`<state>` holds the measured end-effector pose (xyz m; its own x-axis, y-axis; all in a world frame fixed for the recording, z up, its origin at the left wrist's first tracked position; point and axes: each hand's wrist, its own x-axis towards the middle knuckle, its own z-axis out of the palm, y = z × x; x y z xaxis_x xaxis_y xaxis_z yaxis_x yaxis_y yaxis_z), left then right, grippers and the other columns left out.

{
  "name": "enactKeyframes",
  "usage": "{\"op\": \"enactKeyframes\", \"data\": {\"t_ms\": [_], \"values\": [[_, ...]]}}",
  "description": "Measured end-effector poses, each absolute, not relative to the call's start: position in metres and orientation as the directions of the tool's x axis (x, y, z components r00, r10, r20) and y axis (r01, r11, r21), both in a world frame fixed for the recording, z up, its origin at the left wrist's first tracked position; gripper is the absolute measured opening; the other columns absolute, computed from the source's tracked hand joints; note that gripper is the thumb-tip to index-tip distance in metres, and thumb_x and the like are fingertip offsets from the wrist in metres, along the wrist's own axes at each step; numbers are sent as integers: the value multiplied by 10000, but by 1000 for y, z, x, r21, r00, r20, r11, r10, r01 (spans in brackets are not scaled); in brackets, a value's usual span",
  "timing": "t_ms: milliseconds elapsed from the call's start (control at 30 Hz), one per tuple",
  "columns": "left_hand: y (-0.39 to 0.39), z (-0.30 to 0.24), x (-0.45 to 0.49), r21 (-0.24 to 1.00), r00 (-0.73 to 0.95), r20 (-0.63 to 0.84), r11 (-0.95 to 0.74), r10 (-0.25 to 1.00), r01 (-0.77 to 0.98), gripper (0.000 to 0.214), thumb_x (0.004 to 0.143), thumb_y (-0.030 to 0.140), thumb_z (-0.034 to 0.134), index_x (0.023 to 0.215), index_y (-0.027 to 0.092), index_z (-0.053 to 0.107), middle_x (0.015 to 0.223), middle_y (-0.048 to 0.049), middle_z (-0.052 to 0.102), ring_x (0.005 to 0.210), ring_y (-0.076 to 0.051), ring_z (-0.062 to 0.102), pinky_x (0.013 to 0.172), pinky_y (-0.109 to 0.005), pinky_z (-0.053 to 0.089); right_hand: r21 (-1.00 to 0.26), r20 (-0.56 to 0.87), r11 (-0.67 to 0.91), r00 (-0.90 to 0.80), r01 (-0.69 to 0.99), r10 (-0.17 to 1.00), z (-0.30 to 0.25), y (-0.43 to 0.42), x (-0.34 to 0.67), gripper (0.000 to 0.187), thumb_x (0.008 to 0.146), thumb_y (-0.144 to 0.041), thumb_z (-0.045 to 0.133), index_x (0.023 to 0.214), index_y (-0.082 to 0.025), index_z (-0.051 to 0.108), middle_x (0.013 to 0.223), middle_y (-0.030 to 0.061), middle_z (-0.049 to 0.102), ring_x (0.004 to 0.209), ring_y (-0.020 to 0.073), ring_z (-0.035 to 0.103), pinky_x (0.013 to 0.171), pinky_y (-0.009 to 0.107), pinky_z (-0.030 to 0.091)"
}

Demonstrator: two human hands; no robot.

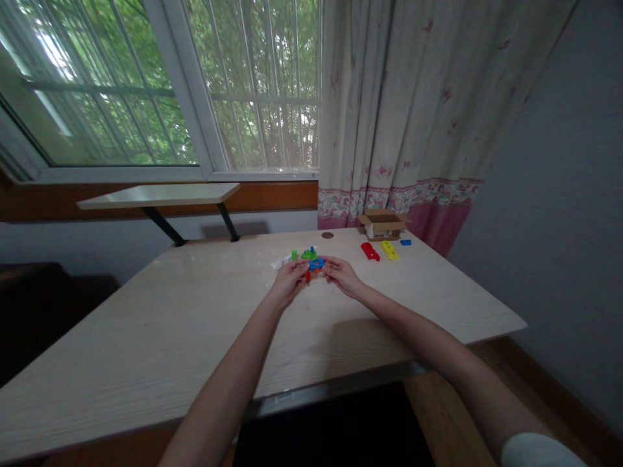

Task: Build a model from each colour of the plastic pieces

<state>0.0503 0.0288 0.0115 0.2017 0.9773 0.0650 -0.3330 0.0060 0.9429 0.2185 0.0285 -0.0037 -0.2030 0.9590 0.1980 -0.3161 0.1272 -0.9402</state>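
I have the blue piece (317,264) up in front of me, over the far middle part of the table (204,311), its left end pinched in the fingers of my left hand (291,280) and its right end in those of my right hand (343,275). It is small, bright and longer than it is wide, held crosswise, and my fingers cover both its ends, so its full outline is hidden. Just on its near side, by my left fingertips, shows a red bit (308,276); whether it is joined to the blue I cannot tell. Right behind it on the far side sits a green piece (308,254) with a touch of blue on top, and a little to the left of that a small light-green block (294,255). Some whitish pieces (281,262) lie farther left, partly blocked by my left hand. Well over to the right lie a red plate (370,251), a yellow plate (389,250) and a smaller blue plate (405,242), in a row left to right. Beyond them an open cardboard box (384,231) stands near the far edge, by the curtain (413,117).
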Motion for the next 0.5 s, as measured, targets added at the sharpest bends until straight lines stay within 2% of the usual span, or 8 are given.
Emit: {"op": "enactKeyframes", "data": {"t_ms": [333, 500], "values": [[32, 8, 50, 941, 209, 80, -5, 975, -338, 373, 522, 335, 803, 794, 130, 652, 508, 19, 541, 392, -32, 364, 385, -181, 204, -944, 197, 131, -198, -304, 960, -2, 27, 219, 431, 588, -372, 758, 970, -193, 671, 691, -14, 640, 483, 48, 437, 465, 194, 318], [30, 10, 50, 940, 195, 75, -4, 978, -341, 392, 513, 336, 809, 806, 135, 644, 514, 25, 541, 401, -36, 387, 388, -175, 225, -937, 185, 110, -203, -331, 962, -1, 26, 218, 455, 552, -311, 774, 980, -209, 659, 759, -8, 654, 535, 62, 479, 483, 195, 342]]}}
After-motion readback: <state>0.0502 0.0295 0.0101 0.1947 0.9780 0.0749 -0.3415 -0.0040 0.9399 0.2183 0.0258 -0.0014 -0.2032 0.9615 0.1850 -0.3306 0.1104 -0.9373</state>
